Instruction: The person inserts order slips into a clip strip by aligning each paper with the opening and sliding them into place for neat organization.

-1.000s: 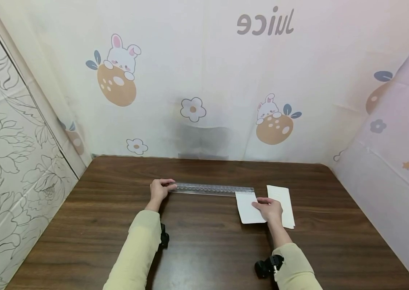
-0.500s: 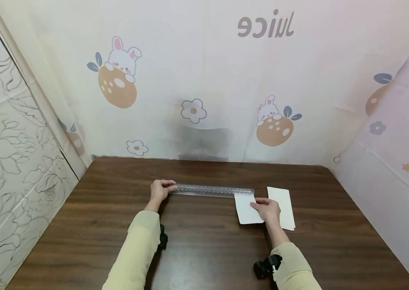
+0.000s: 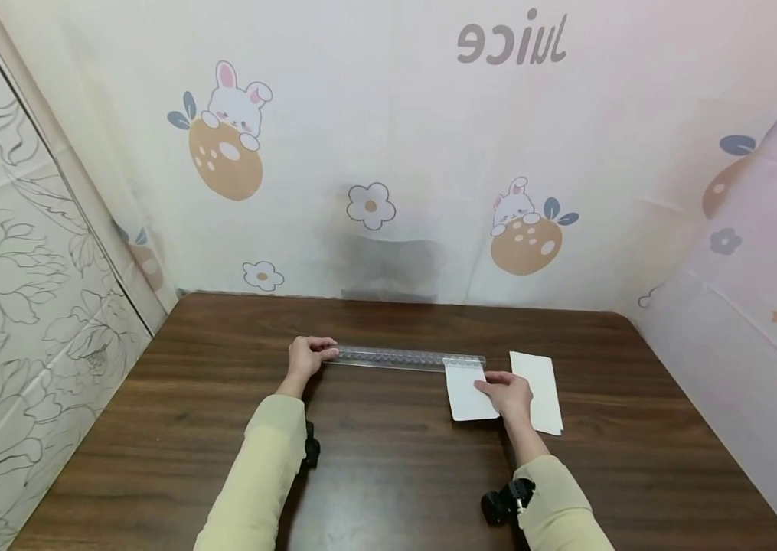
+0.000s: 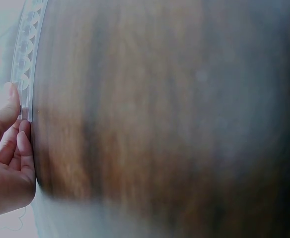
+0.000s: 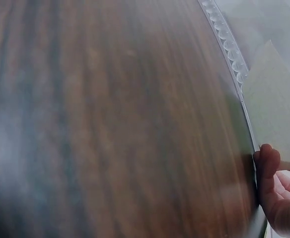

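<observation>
Left grip (image 3: 305,358): the person's left hand pinches the left end of a clear plastic ruler (image 3: 402,358), thumb on top and fingers (image 4: 22,144) curled at the end beneath, as the left wrist view shows. Right grip (image 3: 510,394): the right hand rests on the right part of a white paper slip (image 3: 467,392), its fingers lying fairly flat on the sheet; whether they pinch the edge cannot be told, and the right wrist view shows only a thumb (image 5: 267,173) at the slip's margin.

Position of the ruler: flat on the brown wood-grain tabletop (image 3: 388,474), running left to right across its middle, parallel to the far edge. Its right end meets the top edge of the paper slip, which lies just on the near side of it.

A second white paper slip (image 3: 540,386) lies just right of the right hand, partly covered by it, and the two slips sit side by side.

Surroundings: pale curtains printed with rabbits, flowers and the mirrored word "Juice" (image 3: 512,42) enclose the tabletop at the back and right. Pale green sleeves (image 3: 257,474) cover both forearms.
</observation>
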Demonstrator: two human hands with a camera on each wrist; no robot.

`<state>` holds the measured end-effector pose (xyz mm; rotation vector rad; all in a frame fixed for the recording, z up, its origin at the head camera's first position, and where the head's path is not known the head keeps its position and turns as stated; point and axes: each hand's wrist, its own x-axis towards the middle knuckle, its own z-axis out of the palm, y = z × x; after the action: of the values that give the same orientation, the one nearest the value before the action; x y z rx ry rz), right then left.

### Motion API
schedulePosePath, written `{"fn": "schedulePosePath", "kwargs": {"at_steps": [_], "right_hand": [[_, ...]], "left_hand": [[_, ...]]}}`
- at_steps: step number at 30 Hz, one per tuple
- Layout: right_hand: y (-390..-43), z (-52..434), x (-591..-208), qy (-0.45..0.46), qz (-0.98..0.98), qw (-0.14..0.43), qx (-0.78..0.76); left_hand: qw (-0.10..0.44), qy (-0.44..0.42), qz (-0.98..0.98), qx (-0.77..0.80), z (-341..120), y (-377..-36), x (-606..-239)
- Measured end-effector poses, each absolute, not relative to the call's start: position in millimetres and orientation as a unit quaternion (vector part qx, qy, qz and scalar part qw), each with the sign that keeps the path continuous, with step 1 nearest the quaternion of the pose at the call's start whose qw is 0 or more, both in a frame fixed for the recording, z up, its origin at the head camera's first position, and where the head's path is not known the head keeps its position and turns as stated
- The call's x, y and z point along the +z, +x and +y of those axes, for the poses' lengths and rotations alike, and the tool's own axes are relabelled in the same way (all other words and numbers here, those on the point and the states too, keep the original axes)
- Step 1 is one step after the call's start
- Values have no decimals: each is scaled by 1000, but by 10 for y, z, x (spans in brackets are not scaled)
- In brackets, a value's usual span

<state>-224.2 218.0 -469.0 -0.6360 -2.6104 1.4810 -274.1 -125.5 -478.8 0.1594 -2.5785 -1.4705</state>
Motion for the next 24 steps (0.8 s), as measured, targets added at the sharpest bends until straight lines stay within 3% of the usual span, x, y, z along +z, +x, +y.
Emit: {"fn": "schedulePosePath", "kwargs": {"at_steps": [24], "right_hand": [[-2256,2134,-4699,-194,-852,40,486]], "left_hand": [[77,59,-864,-494,-1250,-2735,-4779]]}}
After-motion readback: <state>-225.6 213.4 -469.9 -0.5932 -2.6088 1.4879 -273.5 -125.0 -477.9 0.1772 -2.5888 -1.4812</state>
